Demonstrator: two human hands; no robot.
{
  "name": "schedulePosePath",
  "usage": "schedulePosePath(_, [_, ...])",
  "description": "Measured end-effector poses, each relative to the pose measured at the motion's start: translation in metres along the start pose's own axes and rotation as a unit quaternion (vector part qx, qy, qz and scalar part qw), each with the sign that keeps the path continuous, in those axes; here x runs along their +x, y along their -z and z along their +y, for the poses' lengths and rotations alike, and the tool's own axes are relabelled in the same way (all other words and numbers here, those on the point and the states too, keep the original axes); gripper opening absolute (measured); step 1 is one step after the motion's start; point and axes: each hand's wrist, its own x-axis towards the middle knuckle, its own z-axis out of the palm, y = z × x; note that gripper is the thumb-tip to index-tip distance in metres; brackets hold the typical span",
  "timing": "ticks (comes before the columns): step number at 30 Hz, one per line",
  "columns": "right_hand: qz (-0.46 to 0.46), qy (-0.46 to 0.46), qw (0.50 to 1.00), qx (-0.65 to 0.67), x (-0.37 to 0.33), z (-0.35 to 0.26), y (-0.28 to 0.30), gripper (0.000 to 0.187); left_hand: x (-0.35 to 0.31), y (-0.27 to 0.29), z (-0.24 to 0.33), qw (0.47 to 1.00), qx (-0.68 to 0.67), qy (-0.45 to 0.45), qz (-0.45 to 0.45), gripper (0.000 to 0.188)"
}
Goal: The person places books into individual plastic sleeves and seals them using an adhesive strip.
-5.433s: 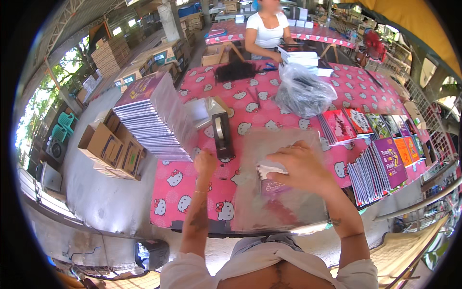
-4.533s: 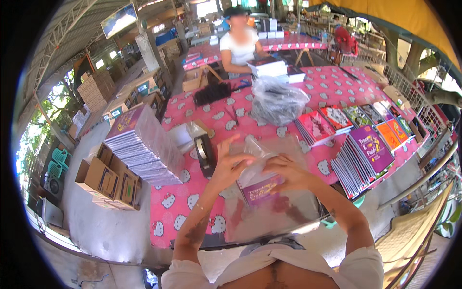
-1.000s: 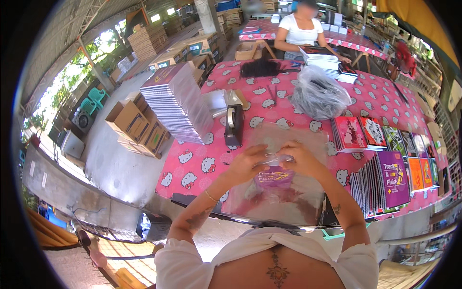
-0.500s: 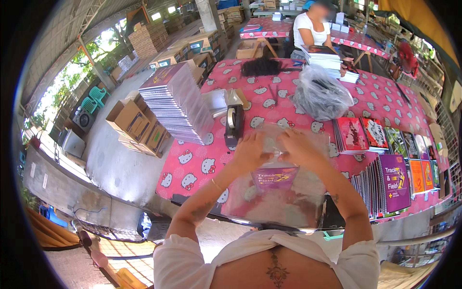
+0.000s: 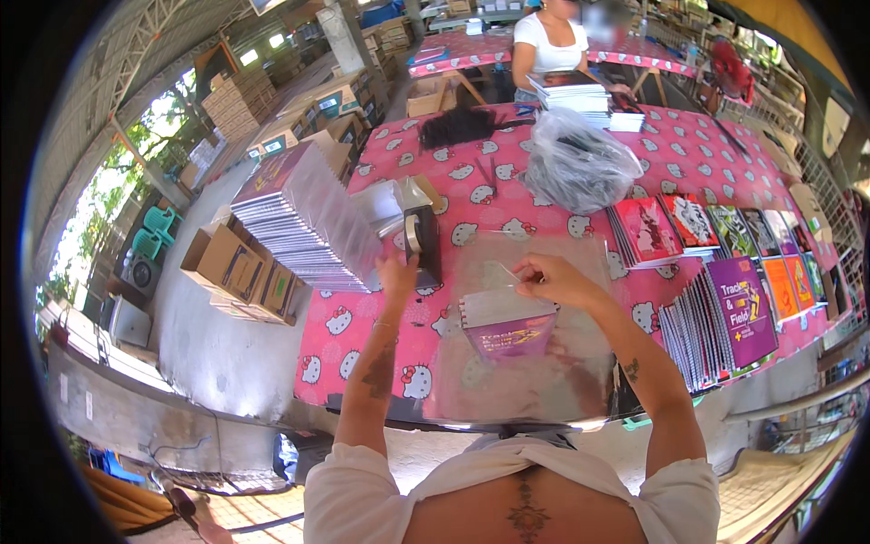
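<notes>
A purple notebook with a coil binding lies in front of me, inside what looks like a clear plastic bag. It rests on a larger clear plastic sheet. With fingers and thumb together, my right hand pinches the bag's thin upper edge above the notebook. My left hand reaches to the near left side of a black tape dispenser. Its fingers are bent close together there, and whether tape is between them is too small to see.
A tall stack of plastic-wrapped notebooks stands left of the dispenser. Rows of colourful notebooks lie on the right. Beyond are a bunched clear plastic bag, a black heap and a person behind stacked books.
My left hand has left the plastic over the notebook and moved left to the tape dispenser. The right hand stays at the bag's edge, and more of the notebook shows.
</notes>
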Motion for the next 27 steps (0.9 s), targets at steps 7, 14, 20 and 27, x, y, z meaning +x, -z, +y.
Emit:
schedulePosePath(7, [0.027, -0.02, 0.999, -0.01, -0.004, 0.003, 0.002, 0.035, -0.003, -0.018, -0.023, 0.853, -0.457, 0.205, -0.145, 0.036])
schedulePosePath(14, [0.013, -0.034, 0.999, 0.027, 0.001, -0.007, -0.005, 0.037, -0.058, -0.021, -0.044, 0.795, -0.562, 0.221, -0.055, 0.021])
schedulePosePath(20, [0.061, -0.029, 0.998, -0.004, -0.011, 0.009, 0.005, 0.037, -0.008, 0.07, 0.081, 0.97, 0.062, -0.193, -0.137, 0.016])
schedulePosePath(27, [0.048, -0.038, 0.998, 0.004, -0.007, 0.005, 0.002, 0.043, 0.021, 0.091, 0.247, 0.713, 0.014, -0.556, -0.426, 0.02])
